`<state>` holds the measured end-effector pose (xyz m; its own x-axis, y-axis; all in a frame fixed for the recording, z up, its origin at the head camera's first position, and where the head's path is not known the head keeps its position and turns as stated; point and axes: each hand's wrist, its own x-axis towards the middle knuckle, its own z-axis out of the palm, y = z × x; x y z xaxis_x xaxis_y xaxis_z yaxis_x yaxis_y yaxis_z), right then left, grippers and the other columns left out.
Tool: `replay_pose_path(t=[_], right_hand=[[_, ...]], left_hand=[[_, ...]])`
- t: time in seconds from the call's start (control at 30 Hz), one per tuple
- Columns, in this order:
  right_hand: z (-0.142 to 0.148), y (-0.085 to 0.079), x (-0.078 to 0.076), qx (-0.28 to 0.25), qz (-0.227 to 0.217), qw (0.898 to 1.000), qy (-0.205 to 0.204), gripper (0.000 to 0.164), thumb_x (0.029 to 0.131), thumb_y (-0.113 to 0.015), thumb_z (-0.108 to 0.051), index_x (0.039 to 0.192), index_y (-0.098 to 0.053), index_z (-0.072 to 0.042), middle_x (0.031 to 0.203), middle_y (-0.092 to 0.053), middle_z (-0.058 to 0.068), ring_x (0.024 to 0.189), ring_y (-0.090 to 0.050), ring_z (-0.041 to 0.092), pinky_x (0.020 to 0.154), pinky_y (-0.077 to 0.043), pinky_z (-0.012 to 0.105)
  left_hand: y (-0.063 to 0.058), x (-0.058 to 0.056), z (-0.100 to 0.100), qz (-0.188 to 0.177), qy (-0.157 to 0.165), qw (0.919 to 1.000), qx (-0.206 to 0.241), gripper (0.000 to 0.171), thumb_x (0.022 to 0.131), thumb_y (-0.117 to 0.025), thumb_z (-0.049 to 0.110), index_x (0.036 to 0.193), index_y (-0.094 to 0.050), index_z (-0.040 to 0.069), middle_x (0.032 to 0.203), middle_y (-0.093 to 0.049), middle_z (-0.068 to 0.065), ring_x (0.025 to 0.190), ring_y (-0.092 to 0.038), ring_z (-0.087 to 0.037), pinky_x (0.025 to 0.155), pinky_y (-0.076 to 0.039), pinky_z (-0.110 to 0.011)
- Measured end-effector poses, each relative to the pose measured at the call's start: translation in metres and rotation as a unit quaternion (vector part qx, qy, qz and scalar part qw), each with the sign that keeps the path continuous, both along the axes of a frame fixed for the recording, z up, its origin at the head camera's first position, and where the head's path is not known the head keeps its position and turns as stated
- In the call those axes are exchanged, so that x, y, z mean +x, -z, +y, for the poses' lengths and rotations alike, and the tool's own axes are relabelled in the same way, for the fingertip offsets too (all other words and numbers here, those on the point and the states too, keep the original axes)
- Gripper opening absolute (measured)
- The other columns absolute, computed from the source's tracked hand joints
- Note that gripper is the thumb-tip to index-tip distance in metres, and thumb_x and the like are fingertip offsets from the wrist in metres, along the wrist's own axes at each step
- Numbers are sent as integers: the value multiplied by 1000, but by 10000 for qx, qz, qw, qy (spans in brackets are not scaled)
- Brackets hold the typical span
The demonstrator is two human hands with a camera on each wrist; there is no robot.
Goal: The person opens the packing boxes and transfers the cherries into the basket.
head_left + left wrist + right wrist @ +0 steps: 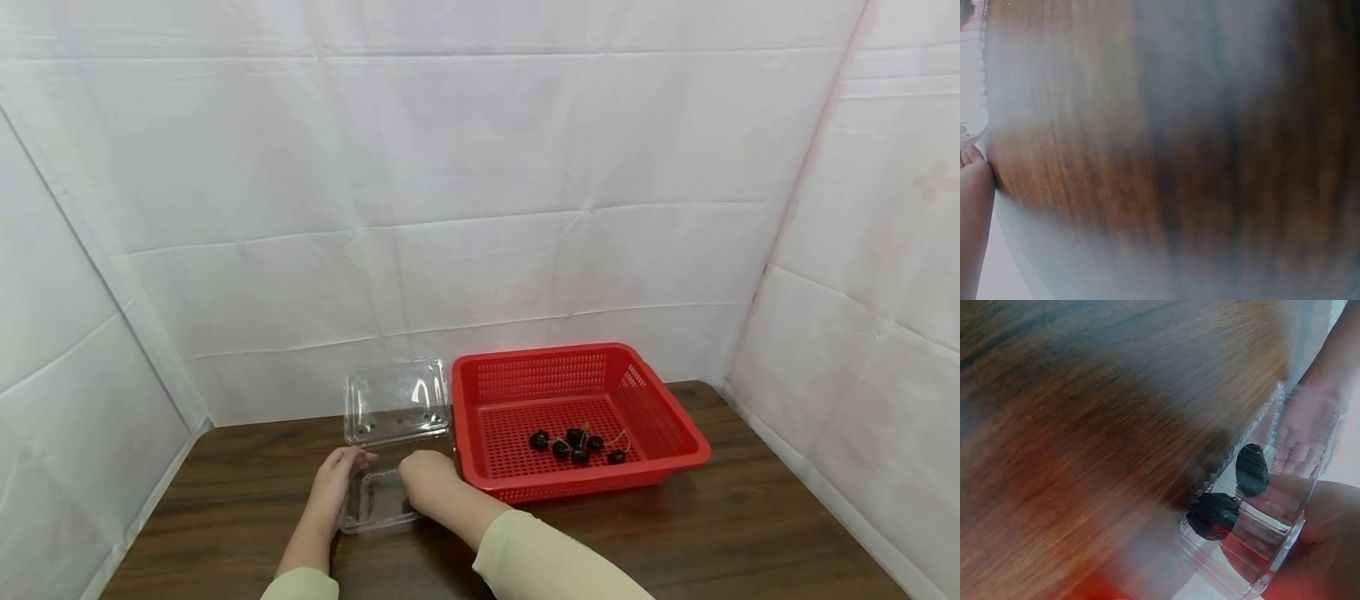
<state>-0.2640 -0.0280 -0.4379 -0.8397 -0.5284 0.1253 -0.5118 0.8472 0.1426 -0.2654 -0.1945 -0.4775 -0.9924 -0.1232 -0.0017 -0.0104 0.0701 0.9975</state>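
A clear plastic clamshell box (382, 521) lies on the table with its lid (397, 392) raised at the back. At the box's left rim, my left hand (333, 479) holds the edge with its fingertips. My right hand (431, 483) reaches down into the box from the right; its fingertips are hidden in the head view. Through the box wall in the right wrist view, two dark cherries show: a lower cherry (1213, 515) and another cherry (1252, 470) close to the right hand (1322, 534). Whether the fingers grip one is unclear.
Right of the box stands a red perforated basket (577, 482), its left side close to the lid and right hand. Several dark cherries (580, 456) with stems lie inside it. White sheeting (465, 275) encloses the brown wooden table (247, 492) at the back and sides.
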Motion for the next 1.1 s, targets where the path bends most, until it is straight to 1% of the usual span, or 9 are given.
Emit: replay_pose_path(t=[0.13, 0.23, 0.37, 0.53, 0.7, 0.77, 0.87, 0.97, 1.1], right_hand=[[-1, -4, 2, 136, 79, 9998, -85, 12, 81, -71, -9, 73, -70, -17, 73, -66, -3, 67, -63, 13, 57, -53, 28], [0, -9, 2, 202, 205, 9994, -203, 12, 80, -73, -10, 72, -69, -18, 72, -66, -4, 68, -63, 12, 59, -53, 27], [2, -19, 4, 170, 258, 9990, -331, 15, 80, -73, -9, 70, -67, -19, 73, -66, -5, 70, -64, 11, 60, -53, 27], [3, -32, 8, 177, 200, 9992, -284, 18, 83, -71, -11, 68, -64, -19, 72, -66, -5, 67, -63, 11, 55, -53, 29], [7, -40, 8, 140, 243, 9989, -373, 20, 84, -70, -13, 68, -61, -20, 67, -62, -5, 62, -61, 11, 50, -51, 30], [11, -44, 8, 27, 88, 9989, -466, 17, 84, -71, -14, 71, -62, -20, 67, -60, -7, 61, -59, 10, 49, -49, 28], [18, -53, 9, -315, -175, 9977, -570, 16, 82, -73, -15, 73, -62, -20, 65, -57, -10, 59, -54, 8, 48, -43, 25], [26, -60, 8, -666, -286, 9956, -600, 16, 80, -75, -14, 73, -63, -21, 66, -57, -12, 59, -52, 5, 49, -41, 21], [39, -68, 4, -1026, -350, 9922, -613, 11, 80, -76, -15, 78, -67, -20, 72, -62, -13, 66, -56, 4, 55, -44, 20]], left_hand=[[0, 1, 2, -81, -71, 9999, 34, 32, 106, -37, 17, 114, -53, -10, 109, -67, -18, 101, -59, -18, 103, -36, -44], [-1, 1, 3, -69, -60, 9999, 96, 31, 106, -38, 16, 115, -53, -10, 111, -67, -19, 103, -59, -20, 102, -37, -43], [-3, 1, 4, -1, 2, 9999, 160, 32, 105, -35, 14, 122, -49, -10, 112, -67, -17, 101, -59, -14, 101, -38, -40], [-3, 4, 2, -37, 68, 9996, 255, 38, 107, -33, 15, 135, -43, -8, 114, -68, -15, 99, -58, -7, 103, -36, -40], [2, 3, 1, 40, 80, 9979, 639, 36, 107, -35, 15, 133, -43, -9, 105, -71, -5, 98, -60, -6, 100, -39, -34], [3, 2, 0, 59, 66, 9969, 785, 35, 107, -35, 15, 132, -43, -9, 102, -71, -2, 97, -61, -6, 100, -39, -32], [4, 2, -1, 65, 87, 9967, 809, 36, 107, -35, 16, 133, -42, -8, 102, -70, 0, 98, -60, -7, 102, -36, -35], [4, 2, 0, 193, 136, 9952, 945, 35, 107, -37, 17, 130, -44, -8, 100, -70, 0, 97, -61, -7, 100, -38, -32], [5, 2, 1, 476, 264, 9908, 1237, 28, 106, -37, 14, 122, -51, -4, 97, -71, 4, 95, -62, -7, 94, -40, -25]])
